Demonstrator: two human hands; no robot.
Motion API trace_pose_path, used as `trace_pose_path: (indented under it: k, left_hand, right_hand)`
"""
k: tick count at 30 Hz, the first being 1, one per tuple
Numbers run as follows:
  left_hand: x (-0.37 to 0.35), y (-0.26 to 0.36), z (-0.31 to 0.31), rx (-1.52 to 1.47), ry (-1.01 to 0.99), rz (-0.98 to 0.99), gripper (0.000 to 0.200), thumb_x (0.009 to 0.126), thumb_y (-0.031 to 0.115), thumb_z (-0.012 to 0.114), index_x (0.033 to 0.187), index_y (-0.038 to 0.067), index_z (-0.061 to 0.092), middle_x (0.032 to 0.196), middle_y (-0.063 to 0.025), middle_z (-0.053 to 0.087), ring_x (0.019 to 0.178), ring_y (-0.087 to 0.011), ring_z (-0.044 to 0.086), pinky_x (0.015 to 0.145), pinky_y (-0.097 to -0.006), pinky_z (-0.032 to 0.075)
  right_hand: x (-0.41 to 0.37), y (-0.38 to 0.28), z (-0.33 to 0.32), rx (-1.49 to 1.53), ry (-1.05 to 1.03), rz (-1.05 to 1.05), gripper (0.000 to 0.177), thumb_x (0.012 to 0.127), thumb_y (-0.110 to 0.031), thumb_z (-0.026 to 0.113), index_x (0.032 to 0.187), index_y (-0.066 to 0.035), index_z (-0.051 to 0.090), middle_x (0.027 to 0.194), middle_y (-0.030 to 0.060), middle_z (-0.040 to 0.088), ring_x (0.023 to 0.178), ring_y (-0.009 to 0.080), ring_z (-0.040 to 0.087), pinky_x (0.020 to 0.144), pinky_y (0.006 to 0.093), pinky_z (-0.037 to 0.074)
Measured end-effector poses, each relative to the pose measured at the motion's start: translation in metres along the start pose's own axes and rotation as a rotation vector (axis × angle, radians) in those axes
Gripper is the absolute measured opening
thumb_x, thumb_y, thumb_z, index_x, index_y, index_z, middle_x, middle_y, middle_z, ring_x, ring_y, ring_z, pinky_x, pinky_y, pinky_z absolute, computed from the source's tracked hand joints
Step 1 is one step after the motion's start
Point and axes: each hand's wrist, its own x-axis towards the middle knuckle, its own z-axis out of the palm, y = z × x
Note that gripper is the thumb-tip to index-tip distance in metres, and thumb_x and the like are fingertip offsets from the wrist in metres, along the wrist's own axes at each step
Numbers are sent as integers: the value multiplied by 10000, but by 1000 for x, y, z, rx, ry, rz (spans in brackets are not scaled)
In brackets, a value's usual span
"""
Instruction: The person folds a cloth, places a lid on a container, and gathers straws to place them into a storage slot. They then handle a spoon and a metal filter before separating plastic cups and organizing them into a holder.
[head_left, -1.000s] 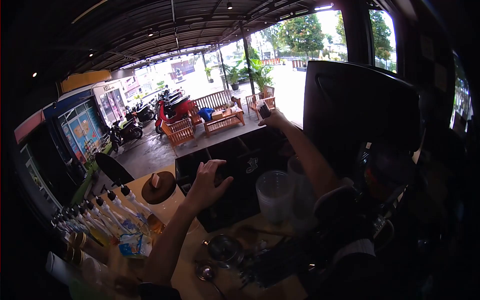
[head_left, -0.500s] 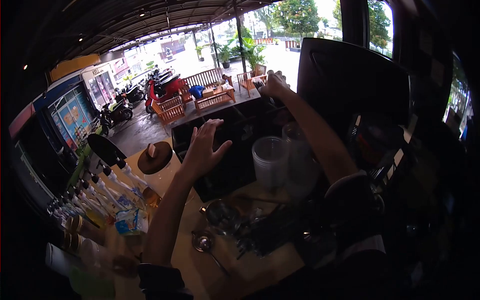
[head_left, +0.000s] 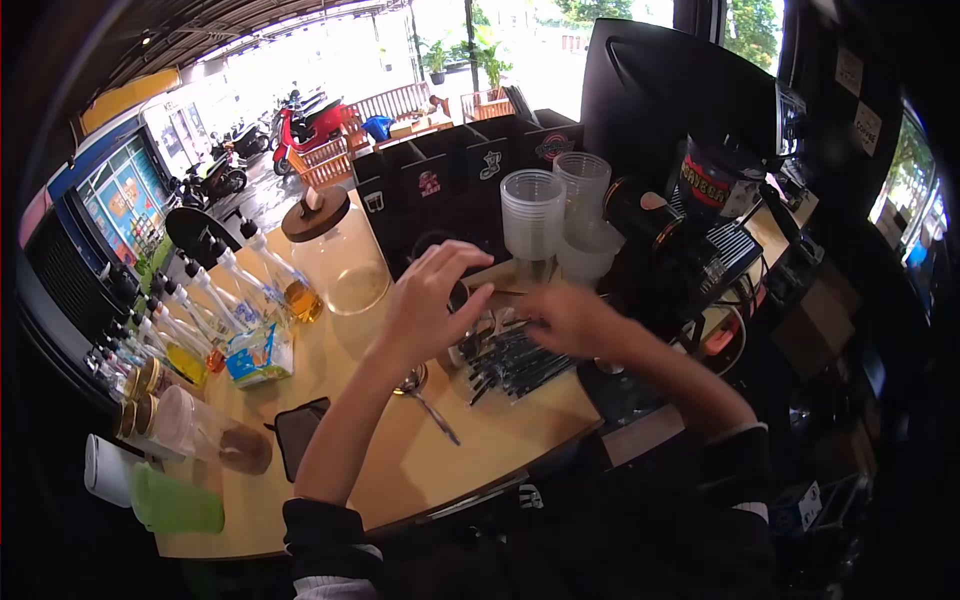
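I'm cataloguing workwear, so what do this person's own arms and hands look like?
The left hand and right hand are ungloved. Dark sleeves leave much of both forearms bare; a pale greyish band shows at the left sleeve.

Pale wooden counter (head_left: 390, 490): row of pump bottles (head_left: 235, 287) along its left side, as I see it. Blue-and-white packet (head_left: 259, 357) just beside them. Clear jar (head_left: 352, 272) with brown lid (head_left: 314, 214), at the row's right end. Nearer me: green cup (head_left: 180, 500) next to white cup (head_left: 108, 468); dark flat pouch or cloth (head_left: 295, 432), which one unclear. Beyond the counter: red scooter (head_left: 305, 126), wooden chair (head_left: 322, 164), blue bundle (head_left: 377, 127), contents not discernible.
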Motion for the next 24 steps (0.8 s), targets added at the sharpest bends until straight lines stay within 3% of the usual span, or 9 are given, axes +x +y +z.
trace_pose_path:
  k: [6,13,16,22,24]
  left_hand:
    - [-58,-6,15,-152,-57,-171,236,791,152,650,995,47,596,1011,-84,604,954,-284,582,816,-370,473]
    - [-84,-5,16,-146,-75,-193,256,784,67,654,1026,3,598,981,-110,603,860,-222,610,780,-318,493]
    - [-90,-9,18,-141,-93,-240,255,790,163,648,1016,53,603,1002,-75,609,911,-255,615,765,-349,498]
    - [-94,-10,18,-144,-102,-261,248,790,151,652,1011,53,597,989,-67,609,855,-207,627,729,-323,501]
    - [-94,-12,20,-147,-105,-267,246,792,152,651,1011,54,597,988,-66,608,850,-206,627,724,-323,501]
  right_hand:
    - [-37,19,72,-325,-133,-31,485,621,-10,656,1085,-36,516,1115,130,497,1050,299,521,810,408,447]
    - [-39,16,82,-450,-138,-20,457,642,-1,636,1079,-49,513,1066,117,506,1021,281,534,799,391,439]
    - [-41,22,87,-426,-99,-55,408,665,-11,623,1058,-52,522,1034,100,523,988,256,551,784,378,442]
    - [-42,33,96,-452,-44,-96,355,673,-27,606,1018,-59,529,970,82,534,932,237,565,780,364,429]
    - [-41,38,98,-468,-52,-109,262,740,-63,565,1001,-60,542,973,78,560,946,237,571,780,376,444]
